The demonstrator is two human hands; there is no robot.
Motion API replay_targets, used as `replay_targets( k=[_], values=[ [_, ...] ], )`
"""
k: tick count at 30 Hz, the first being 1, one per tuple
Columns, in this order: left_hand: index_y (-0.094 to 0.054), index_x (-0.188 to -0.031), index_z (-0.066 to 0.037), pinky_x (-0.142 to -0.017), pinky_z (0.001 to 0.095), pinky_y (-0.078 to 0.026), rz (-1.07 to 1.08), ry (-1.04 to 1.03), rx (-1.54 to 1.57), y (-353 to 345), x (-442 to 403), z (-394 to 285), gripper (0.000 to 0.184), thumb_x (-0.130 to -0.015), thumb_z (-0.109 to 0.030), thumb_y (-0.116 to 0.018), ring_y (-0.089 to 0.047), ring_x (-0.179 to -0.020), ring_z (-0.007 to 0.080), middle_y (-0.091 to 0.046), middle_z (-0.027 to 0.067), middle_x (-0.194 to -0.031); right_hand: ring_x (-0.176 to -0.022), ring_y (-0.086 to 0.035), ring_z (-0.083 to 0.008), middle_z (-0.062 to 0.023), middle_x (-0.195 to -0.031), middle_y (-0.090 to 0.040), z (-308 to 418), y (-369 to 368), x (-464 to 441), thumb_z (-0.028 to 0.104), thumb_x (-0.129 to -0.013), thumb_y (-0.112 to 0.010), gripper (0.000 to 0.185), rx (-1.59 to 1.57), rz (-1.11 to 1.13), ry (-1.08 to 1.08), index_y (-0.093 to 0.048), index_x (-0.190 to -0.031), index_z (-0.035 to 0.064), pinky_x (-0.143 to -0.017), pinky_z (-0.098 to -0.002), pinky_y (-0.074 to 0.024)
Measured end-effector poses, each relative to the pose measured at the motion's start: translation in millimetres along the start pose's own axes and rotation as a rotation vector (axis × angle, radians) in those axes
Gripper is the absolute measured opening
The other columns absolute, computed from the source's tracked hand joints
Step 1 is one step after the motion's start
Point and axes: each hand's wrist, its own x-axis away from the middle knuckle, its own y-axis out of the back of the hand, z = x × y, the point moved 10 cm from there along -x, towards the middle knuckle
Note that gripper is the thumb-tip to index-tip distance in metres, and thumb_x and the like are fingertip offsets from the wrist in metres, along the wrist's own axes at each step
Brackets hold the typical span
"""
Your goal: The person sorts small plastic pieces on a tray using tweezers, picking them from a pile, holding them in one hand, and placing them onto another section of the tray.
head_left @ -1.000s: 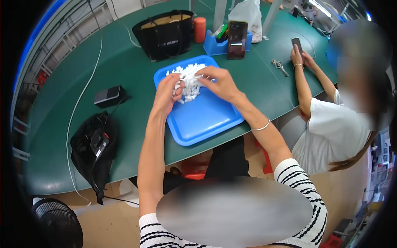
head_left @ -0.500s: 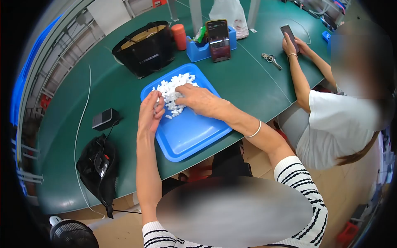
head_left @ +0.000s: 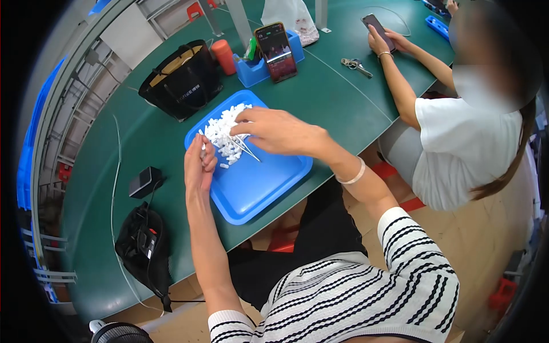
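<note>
A blue tray (head_left: 251, 194) on the table holds a heap of small white pieces (head_left: 220, 130), like short plastic tubes. At the heap's left edge, my left hand (head_left: 199, 163) is closed, palm up, with a small white piece (head_left: 202, 147) between its fingers. My right hand (head_left: 280, 131) reaches over the heap from the right, its fingers curled. From under those fingers sticks out a thin, pale, two-pronged tool that looks like tweezers (head_left: 247, 150). The fingertips partly hide its grip end.
Behind the tray stand a black bag (head_left: 186, 86), a red-orange cylinder (head_left: 223, 57) and a phone (head_left: 277, 52) propped on a blue holder (head_left: 251, 74). Left are a small grey box (head_left: 145, 182) and a black pouch (head_left: 143, 243). Keys (head_left: 357, 67) lie near a person (head_left: 457, 148) holding a phone.
The camera view has shifted, showing more of my striped top. My right hand has lifted slightly, and the thin two-pronged tool now shows beneath it. My left hand stays closed beside the heap.
</note>
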Motion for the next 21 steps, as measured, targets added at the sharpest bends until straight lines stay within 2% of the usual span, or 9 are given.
replay_targets(
  k=[3, 5, 8, 10, 11, 15, 17, 18, 21],
  values=[
    [-0.049, -0.086, -0.008, -0.039, 0.0159, -0.021, 0.015, -0.005, 0.014, -2, 1, 0, 0.023, -0.098, -0.027, -0.049, -0.031, -0.05, 0.0019, -0.042, -0.0024, -0.068, -0.1, -0.059, -0.0296, -0.0123, -0.103, -0.061, 64, 31, 47, 0.009, -0.076, -0.066, 0.03, -0.345, 0.014, 0.135, -0.061, -0.106, 0.0066, -0.085, -0.0388, -0.0478],
    [-0.049, -0.084, -0.008, -0.038, 0.0162, -0.021, 0.028, 0.004, 0.038, -4, 2, 1, 0.023, -0.098, -0.027, -0.049, -0.031, -0.049, 0.0021, -0.042, -0.0022, -0.067, -0.091, -0.06, -0.0309, -0.0125, -0.097, -0.061, 114, -26, 94, 0.016, -0.08, -0.064, 0.026, -0.759, 0.446, 0.232, -0.06, -0.103, 0.0048, -0.08, -0.04, -0.0483],
    [-0.05, -0.086, -0.008, -0.041, 0.017, -0.021, -0.026, 0.016, -0.008, -1, 3, 1, 0.022, -0.098, -0.026, -0.048, -0.031, -0.049, 0.0027, -0.044, -0.0016, -0.065, -0.1, -0.06, -0.0318, -0.0154, -0.109, -0.063, 113, -157, 184, 0.024, -0.092, -0.055, 0.032, -0.94, 0.877, -0.082, -0.059, -0.112, -0.0001, -0.084, -0.0383, -0.047],
    [-0.05, -0.085, -0.008, -0.041, 0.017, -0.021, -0.03, 0.024, -0.02, -3, 4, 0, 0.022, -0.098, -0.026, -0.048, -0.032, -0.049, 0.0028, -0.044, -0.0013, -0.065, -0.093, -0.063, -0.0321, -0.0179, -0.1, -0.066, 53, -237, 217, 0.027, -0.09, -0.054, 0.033, -0.837, 0.635, -0.49, -0.063, -0.106, 0.0004, -0.082, -0.0385, -0.0479],
    [-0.05, -0.085, -0.008, -0.041, 0.0171, -0.021, -0.036, 0.023, -0.033, -3, 4, 0, 0.021, -0.098, -0.025, -0.048, -0.032, -0.049, 0.003, -0.044, -0.0009, -0.065, -0.091, -0.063, -0.0341, -0.0204, -0.1, -0.065, 18, -283, 247, 0.031, -0.089, -0.052, 0.036, -0.553, 0.722, -0.679, -0.062, -0.108, 0.0018, -0.081, -0.0397, -0.048],
    [-0.049, -0.085, -0.006, -0.04, 0.0177, -0.021, -0.09, 0.053, 0.02, 3, 8, 1, 0.023, -0.099, -0.024, -0.047, -0.032, -0.048, 0.0035, -0.044, 0.0003, -0.065, -0.1, -0.06, -0.0359, -0.0215, -0.108, -0.063, -13, -360, 238, 0.024, -0.089, -0.049, 0.033, -0.603, 0.492, -0.524, -0.062, -0.112, 0.0038, -0.087, -0.0445, -0.0457],
    [-0.049, -0.084, -0.006, -0.04, 0.0182, -0.021, -0.103, 0.059, 0.045, 6, 7, 1, 0.024, -0.099, -0.025, -0.046, -0.032, -0.048, 0.0039, -0.044, 0.0005, -0.065, -0.101, -0.06, -0.0359, -0.0215, -0.108, -0.063, -30, -350, 265, 0.024, -0.089, -0.049, 0.033, -0.589, 0.471, -0.549, -0.062, -0.112, 0.0038, -0.088, -0.0445, -0.0457],
    [-0.048, -0.082, -0.006, -0.04, 0.0185, -0.02, -0.126, 0.083, 0.068, 7, 7, 3, 0.025, -0.099, -0.025, -0.045, -0.032, -0.048, 0.0044, -0.043, 0.0004, -0.065, -0.101, -0.06, -0.0359, -0.0215, -0.108, -0.063, -39, -294, 363, 0.024, -0.089, -0.048, 0.033, -0.583, 0.458, -0.562, -0.062, -0.112, 0.0038, -0.088, -0.0445, -0.0456],
    [-0.044, -0.078, -0.007, -0.04, 0.0186, -0.018, -0.14, 0.107, 0.104, 7, 6, 5, 0.028, -0.099, -0.026, -0.045, -0.029, -0.049, 0.0049, -0.038, 0.0, -0.064, -0.102, -0.06, -0.0359, -0.0216, -0.109, -0.063, -45, -323, 323, 0.023, -0.089, -0.048, 0.033, -0.578, 0.418, -0.611, -0.062, -0.112, 0.0038, -0.088, -0.0445, -0.0455]
  ],
)
